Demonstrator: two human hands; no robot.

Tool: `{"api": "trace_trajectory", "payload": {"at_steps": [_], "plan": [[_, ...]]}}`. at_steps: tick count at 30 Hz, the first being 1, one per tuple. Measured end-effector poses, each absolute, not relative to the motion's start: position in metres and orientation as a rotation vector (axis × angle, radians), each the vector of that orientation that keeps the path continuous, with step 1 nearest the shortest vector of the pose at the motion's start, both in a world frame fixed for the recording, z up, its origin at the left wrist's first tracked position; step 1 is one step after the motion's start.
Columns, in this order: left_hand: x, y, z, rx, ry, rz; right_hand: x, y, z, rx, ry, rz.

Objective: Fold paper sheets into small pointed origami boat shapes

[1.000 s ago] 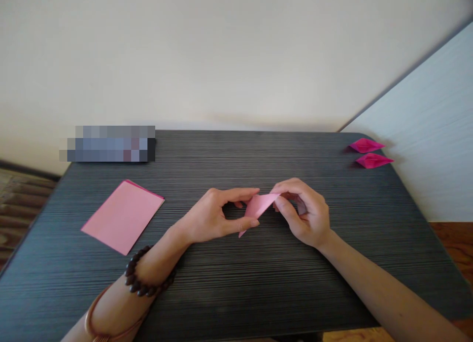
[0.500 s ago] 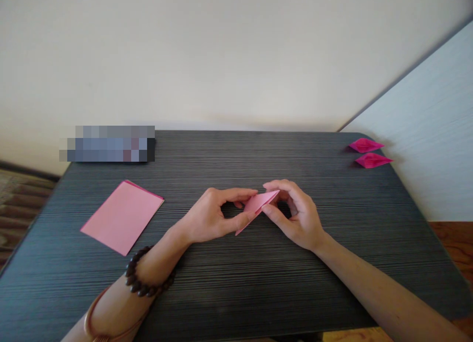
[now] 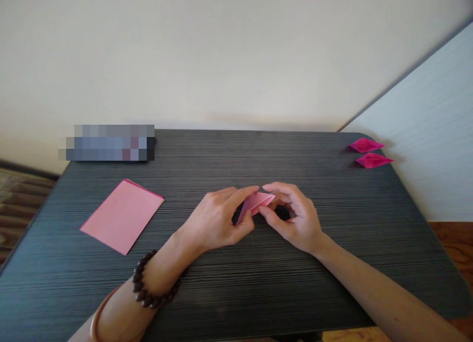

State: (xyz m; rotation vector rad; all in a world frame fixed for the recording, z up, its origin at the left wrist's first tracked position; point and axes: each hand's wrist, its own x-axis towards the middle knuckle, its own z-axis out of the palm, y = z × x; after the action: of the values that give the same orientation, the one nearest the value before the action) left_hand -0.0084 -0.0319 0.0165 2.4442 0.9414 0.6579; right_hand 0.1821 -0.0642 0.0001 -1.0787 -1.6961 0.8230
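Observation:
A small folded piece of pink paper is held between both hands just above the middle of the dark striped table. My left hand pinches its left end between thumb and fingers. My right hand pinches its right end, fingers curled over the paper. Most of the piece is hidden by the fingers. A dark bead bracelet and a thin bangle sit on my left wrist.
A stack of pink paper sheets lies at the left of the table. Two folded magenta paper shapes rest at the far right corner, beside a pale panel. A blurred-out object sits at the back left edge.
Both hands have drawn closer together and lower toward the table. The pink piece has been pressed flatter and narrower, and my left fingers have closed further over it.

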Motion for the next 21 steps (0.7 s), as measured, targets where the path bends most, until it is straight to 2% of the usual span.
{"api": "trace_trajectory", "payload": {"at_steps": [7,21], "plan": [[-0.003,-0.035,0.016,2.579,1.017,0.799,0.181,-0.064,0.0,-1.083,-1.691,0.731],[0.005,-0.041,0.017,2.617,1.216,0.746,0.177,-0.063,0.006,-1.127,-1.691,0.713]]}}
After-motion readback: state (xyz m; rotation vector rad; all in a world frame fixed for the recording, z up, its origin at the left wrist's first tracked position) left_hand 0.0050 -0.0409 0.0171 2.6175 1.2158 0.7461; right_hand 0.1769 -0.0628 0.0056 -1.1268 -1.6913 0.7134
